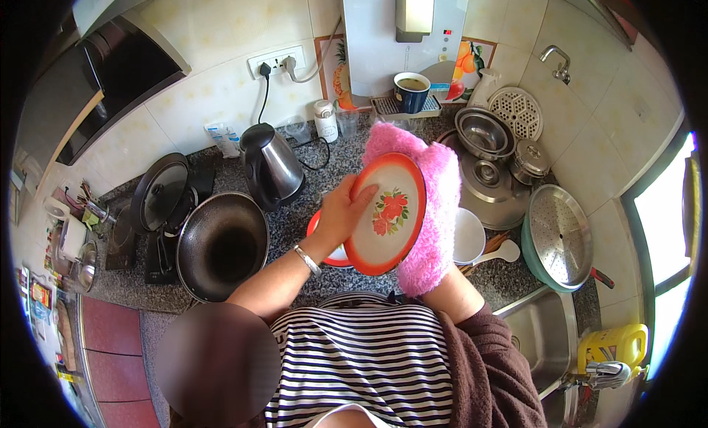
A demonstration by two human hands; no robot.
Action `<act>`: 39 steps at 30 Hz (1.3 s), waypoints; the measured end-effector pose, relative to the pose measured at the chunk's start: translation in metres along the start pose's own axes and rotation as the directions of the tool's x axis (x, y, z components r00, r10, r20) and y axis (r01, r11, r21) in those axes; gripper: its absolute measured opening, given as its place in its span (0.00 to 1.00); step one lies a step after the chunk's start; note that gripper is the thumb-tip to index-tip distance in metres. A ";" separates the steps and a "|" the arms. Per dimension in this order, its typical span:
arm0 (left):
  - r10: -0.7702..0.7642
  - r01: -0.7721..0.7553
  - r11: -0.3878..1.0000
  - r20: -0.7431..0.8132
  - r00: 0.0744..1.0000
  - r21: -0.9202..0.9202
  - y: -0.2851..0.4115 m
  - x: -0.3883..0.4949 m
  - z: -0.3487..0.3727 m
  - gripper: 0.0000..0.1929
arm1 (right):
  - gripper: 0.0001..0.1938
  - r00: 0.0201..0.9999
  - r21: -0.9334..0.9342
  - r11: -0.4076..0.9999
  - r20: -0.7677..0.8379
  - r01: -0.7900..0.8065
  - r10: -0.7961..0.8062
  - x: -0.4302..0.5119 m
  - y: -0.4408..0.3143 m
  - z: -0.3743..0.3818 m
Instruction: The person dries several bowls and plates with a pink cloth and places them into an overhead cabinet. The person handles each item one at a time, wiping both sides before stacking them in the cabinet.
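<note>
My left hand (340, 212), with a silver bangle at the wrist, grips an enamel plate (368, 223) by its left rim, thumb across the face. The plate is tilted up and has a red-orange rim and red flowers on white. A pink fluffy mitt (440, 207) covers my right hand (428, 267) and lies against the plate's back and right edge. Its fingers are hidden by the mitt and plate. Below my left hand, another red-rimmed dish (336, 257) rests on the speckled stone counter (298, 281), mostly covered.
To the left are a wok (221, 245), a glass-lidded pan (160, 193) and an electric kettle (271, 165). On the right stand a white bowl (468, 237), a ladle (506, 252), a steel steamer tray (558, 237) and the sink (545, 328). A mug (411, 96) sits under the water dispenser (370, 46).
</note>
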State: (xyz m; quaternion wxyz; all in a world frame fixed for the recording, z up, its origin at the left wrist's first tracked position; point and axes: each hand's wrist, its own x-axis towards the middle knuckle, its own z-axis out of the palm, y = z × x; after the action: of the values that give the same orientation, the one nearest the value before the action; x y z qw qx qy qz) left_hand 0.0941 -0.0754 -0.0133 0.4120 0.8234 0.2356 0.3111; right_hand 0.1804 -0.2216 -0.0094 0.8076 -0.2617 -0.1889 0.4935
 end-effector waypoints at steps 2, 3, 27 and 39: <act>-0.101 0.107 0.983 0.047 0.994 -0.150 0.003 -0.007 0.006 0.19 | 0.23 0.999 -0.091 0.996 0.031 0.025 -0.022 0.004 0.010 -0.014; -0.038 0.039 0.991 0.009 0.999 -0.127 0.003 -0.007 0.008 0.19 | 0.23 0.999 -0.140 0.990 -0.043 0.027 -0.033 0.006 0.016 -0.017; -0.604 0.591 0.796 -0.239 0.760 -0.134 -0.154 -0.058 0.003 0.12 | 0.23 0.607 -0.899 -0.433 0.309 -0.063 -0.732 -0.061 -0.091 0.026; -0.449 0.493 0.838 -0.216 0.867 0.234 -0.167 -0.080 0.012 0.14 | 0.25 0.635 -0.915 -0.373 0.197 -0.156 -0.747 -0.075 -0.072 -0.003</act>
State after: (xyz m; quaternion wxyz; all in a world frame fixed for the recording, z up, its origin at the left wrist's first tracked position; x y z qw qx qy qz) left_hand 0.0250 -0.0413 -0.1816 0.3356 0.7636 0.5036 0.2250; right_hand 0.1993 -0.3164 0.0290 0.3924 -0.8316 -0.3131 -0.2375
